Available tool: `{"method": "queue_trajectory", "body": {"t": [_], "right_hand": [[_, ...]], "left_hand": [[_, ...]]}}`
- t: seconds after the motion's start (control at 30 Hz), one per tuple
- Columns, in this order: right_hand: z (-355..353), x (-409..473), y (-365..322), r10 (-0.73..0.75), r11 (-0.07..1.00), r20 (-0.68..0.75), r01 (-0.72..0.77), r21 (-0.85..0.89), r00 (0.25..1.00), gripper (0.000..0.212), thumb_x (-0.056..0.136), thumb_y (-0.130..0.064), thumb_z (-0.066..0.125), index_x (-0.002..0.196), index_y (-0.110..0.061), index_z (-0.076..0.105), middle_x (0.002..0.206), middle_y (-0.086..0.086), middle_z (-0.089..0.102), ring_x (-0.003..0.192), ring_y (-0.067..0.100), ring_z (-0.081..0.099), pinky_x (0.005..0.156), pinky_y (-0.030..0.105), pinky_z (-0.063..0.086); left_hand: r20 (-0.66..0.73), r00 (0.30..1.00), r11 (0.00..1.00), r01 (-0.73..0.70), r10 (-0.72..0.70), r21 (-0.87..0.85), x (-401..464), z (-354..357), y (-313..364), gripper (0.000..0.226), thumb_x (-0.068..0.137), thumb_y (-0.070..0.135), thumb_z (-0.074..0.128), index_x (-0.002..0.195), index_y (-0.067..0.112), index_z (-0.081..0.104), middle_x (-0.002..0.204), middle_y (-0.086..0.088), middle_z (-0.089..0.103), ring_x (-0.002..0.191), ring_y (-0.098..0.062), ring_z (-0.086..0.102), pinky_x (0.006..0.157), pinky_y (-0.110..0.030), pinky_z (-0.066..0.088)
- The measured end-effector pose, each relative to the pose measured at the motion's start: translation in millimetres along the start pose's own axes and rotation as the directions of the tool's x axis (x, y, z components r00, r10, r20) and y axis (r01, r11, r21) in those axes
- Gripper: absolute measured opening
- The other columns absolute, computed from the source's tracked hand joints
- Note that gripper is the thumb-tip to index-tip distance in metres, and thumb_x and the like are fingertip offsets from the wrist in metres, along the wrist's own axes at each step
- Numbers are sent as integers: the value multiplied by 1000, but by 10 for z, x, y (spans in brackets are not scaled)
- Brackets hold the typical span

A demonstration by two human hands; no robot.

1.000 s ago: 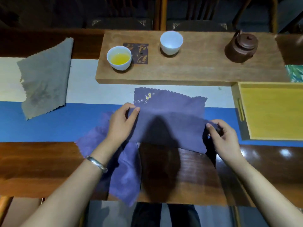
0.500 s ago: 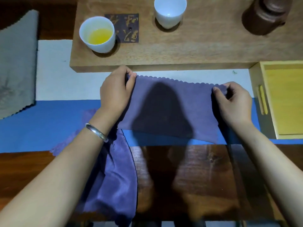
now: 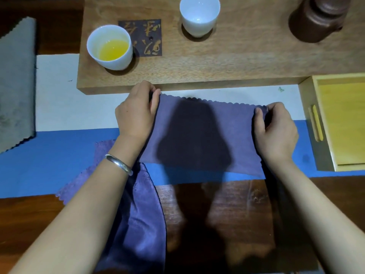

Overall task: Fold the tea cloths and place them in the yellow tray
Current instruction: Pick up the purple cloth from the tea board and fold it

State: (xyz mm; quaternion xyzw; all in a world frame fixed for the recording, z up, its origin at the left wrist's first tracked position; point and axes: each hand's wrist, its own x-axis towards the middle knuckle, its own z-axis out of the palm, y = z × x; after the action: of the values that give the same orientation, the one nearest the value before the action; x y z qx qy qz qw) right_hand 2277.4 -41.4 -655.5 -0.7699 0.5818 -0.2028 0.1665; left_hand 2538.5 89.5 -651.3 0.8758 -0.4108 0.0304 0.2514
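A purple tea cloth (image 3: 201,135) lies folded in half on the blue and white runner, its scalloped edges lined up at the far side. My left hand (image 3: 136,113) pinches its far left corner and my right hand (image 3: 274,129) pinches its far right corner. A second purple cloth (image 3: 138,214) lies crumpled under my left forearm and hangs over the table's near edge. A grey cloth (image 3: 15,86) lies flat at the far left. The yellow tray (image 3: 343,123) sits at the right edge with nothing visible in it.
Just beyond the cloth stands a raised wooden board (image 3: 217,62) carrying a white cup of yellow tea (image 3: 110,48), a dark coaster (image 3: 144,36), an empty white cup (image 3: 199,14) and a brown clay teapot (image 3: 318,18). Dark wooden tabletop (image 3: 227,214) lies nearest me.
Both hands carried the near edge of the purple cloth away from me and laid it onto the far edge, folding it in half. The view moved closer to the table.
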Motion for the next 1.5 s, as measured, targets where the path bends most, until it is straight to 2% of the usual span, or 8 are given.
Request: {"method": "queue_trajectory", "body": {"t": [0.2, 0.37, 0.53, 0.73, 0.87, 0.97, 1.23, 1.5], "right_hand": [[-12, 6, -16, 14, 999, 13, -14, 30, 1000, 21, 94, -38, 46, 89, -18, 44, 79, -1, 54, 67, 25, 47, 59, 31, 28], [-191, -52, 16, -6, 948, 89, -23, 316, 996, 18, 95, -31, 48, 105, -16, 49, 76, -15, 54, 67, 4, 49, 61, 21, 35], [-513, -494, 190, -113, 915, 170, 36, 401, 979, 16, 92, -35, 57, 105, -30, 49, 88, -5, 59, 77, -3, 55, 68, 4, 39], [-665, -884, 383, -321, 941, 355, 254, 223, 878, 43, 74, -34, 76, 113, -25, 60, 100, -4, 53, 94, 10, 54, 84, 16, 40], [-596, -883, 347, -342, 937, 284, 304, 169, 896, 23, 84, -17, 69, 106, -14, 67, 98, 2, 54, 97, 19, 56, 85, 24, 39], [-611, -900, 327, -334, 934, 246, 285, 216, 910, 15, 90, -19, 60, 100, -11, 67, 96, 2, 56, 94, 16, 55, 83, 19, 38], [-968, -1219, 392, -314, 925, 124, 274, 264, 941, 5, 88, -7, 63, 88, -2, 63, 93, 5, 58, 91, 12, 55, 86, 11, 38], [-1009, -1401, 357, -126, 916, 133, 64, 396, 983, 7, 95, -18, 56, 93, -24, 55, 88, -18, 61, 80, -10, 57, 64, 5, 39]], "left_hand": [[63, 998, 1000, 4, -6, 28, -6, -51, -21, 22, 94, 35, 47, 92, 15, 55, 91, -4, 62, 86, -27, 52, 63, -34, 34], [149, 988, 981, -8, 38, -194, -162, -308, -193, 22, 91, 31, 55, 107, 16, 58, 105, -2, 57, 99, -24, 55, 85, -34, 46], [209, 972, 933, -26, 108, -359, -516, -628, -344, 22, 87, 37, 63, 106, 26, 61, 103, 12, 56, 96, 6, 54, 86, -9, 43], [425, 867, 950, -149, 259, -274, -905, -742, -469, 38, 73, 45, 75, 105, 25, 69, 107, 8, 61, 102, -13, 55, 94, -15, 35], [356, 899, 957, -179, 253, -228, -951, -704, -428, 16, 84, 19, 71, 100, 18, 71, 104, 3, 64, 98, -20, 57, 91, -14, 33], [324, 920, 944, -116, 219, -310, -967, -718, -359, 10, 88, 23, 63, 93, 18, 69, 95, 9, 65, 93, -16, 61, 88, -29, 43], [359, 922, 846, 74, 144, -528, -1260, -959, -198, 13, 88, 30, 60, 86, 18, 64, 89, 5, 65, 89, -15, 62, 84, -28, 46], [401, 916, 744, 283, -22, -606, -1551, -903, -33, 14, 90, 34, 52, 84, 23, 58, 78, -2, 59, 76, -14, 57, 71, -23, 44]]}}
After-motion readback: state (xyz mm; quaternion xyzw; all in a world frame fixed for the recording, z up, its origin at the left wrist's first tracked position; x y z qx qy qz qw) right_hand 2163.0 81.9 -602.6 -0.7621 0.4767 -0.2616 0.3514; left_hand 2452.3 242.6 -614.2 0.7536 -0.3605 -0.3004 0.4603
